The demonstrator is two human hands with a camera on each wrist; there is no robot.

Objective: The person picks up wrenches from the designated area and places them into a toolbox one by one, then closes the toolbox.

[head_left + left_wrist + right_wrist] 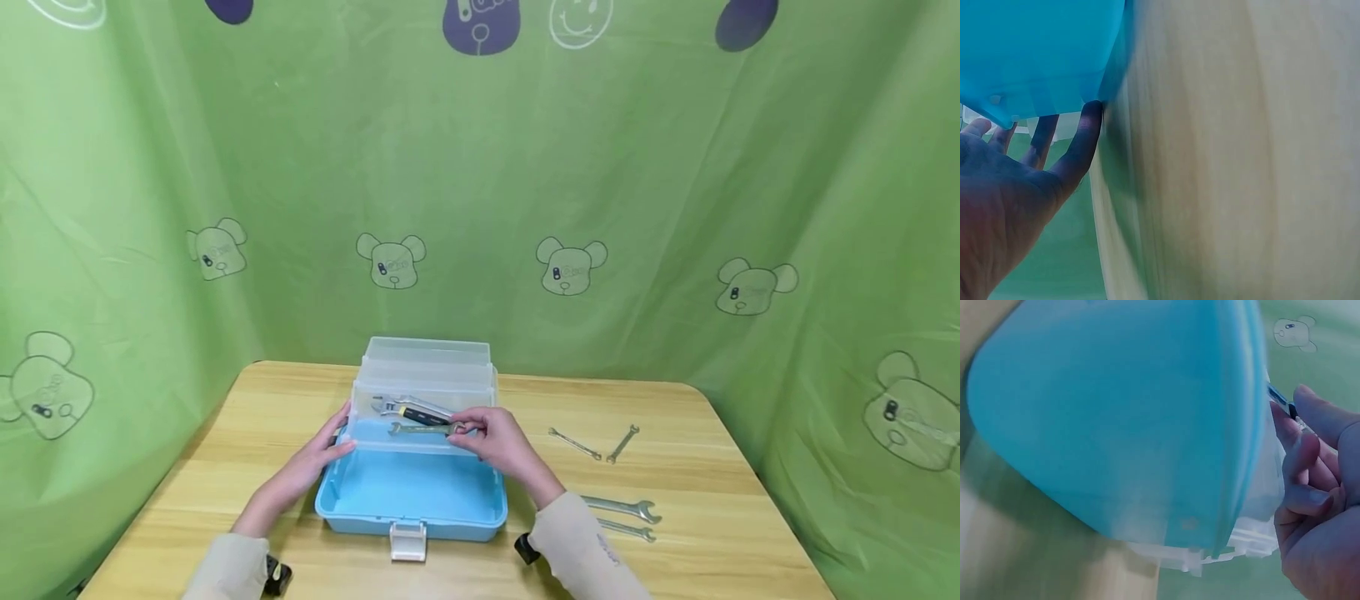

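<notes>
A blue toolbox (412, 528) stands with its clear tiered tray (363, 446) raised at the back. In the tray lie an adjustable wrench (423, 416) with a black and yellow handle and a silver wrench (416, 402). My right hand (498, 437) pinches one end of a small open-end wrench (416, 429) between thumb and fingers, level over the tray. My left hand (303, 468) rests against the left side of the box and tray, thumb at the tray's front corner. The left wrist view shows its fingers (1088, 128) spread and fairly straight along the blue wall.
Two small wrenches (576, 444) (623, 444) lie on the wooden table (697, 467) right of the box. Two larger wrenches (622, 505) (628, 530) are nearer, partly covered by the right sleeve. A white latch (408, 543) hangs at the box front; a green curtain (480, 183) surrounds the table.
</notes>
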